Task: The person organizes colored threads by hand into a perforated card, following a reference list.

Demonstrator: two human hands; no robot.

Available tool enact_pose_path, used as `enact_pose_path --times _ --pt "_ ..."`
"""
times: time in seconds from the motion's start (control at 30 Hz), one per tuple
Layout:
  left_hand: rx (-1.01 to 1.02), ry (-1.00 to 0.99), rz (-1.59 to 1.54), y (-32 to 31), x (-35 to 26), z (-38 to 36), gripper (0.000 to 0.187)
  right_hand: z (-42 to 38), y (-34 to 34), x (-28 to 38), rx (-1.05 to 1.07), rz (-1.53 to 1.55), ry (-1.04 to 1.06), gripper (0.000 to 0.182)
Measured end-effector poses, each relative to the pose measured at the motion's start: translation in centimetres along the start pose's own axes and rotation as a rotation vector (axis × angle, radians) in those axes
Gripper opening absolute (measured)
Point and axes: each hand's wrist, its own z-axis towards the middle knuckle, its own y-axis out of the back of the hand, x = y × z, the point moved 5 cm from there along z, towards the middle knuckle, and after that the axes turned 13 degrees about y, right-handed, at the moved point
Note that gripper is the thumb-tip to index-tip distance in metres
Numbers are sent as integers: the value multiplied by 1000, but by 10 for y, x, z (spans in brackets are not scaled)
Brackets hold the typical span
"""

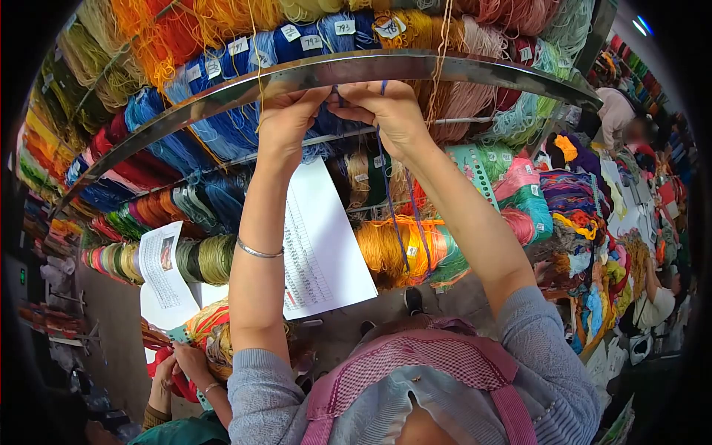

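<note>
Just under a curved metal rail (356,68), my left hand (291,122) and my right hand (389,115) are raised close together, fingertips nearly meeting. The right fingers are pinched on a blue-purple thread (391,196), which hangs below them in long loose strands. My left fingers are also closed, their tips touching a dark bit of what looks like the same thread; the rail partly covers them. Behind both hands lie hanks of blue thread (230,133) with white number tags (311,42). A thin yellow strand (259,70) drops over the rail beside my left hand.
Below my arms, a printed sheet (326,237) hangs against the lower rows of thread, with another sheet (162,267) to the left. At lower left, another person's hands (182,367) work with reddish thread. Coloured bundles (578,222) and more people are on the right.
</note>
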Motion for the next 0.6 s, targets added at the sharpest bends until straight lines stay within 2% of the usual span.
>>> enact_pose_path --times 0.23,0.3,0.6 --pt "-75 13 2 1 1 -1 16 0 0 0 5 -21 -10 17" --pt "-60 2 13 2 0 0 10 0 -1 -1 15 -47 -4 17" --pt "-102 -113 36 -3 -6 -2 9 2 1 1 11 -156 12 18"
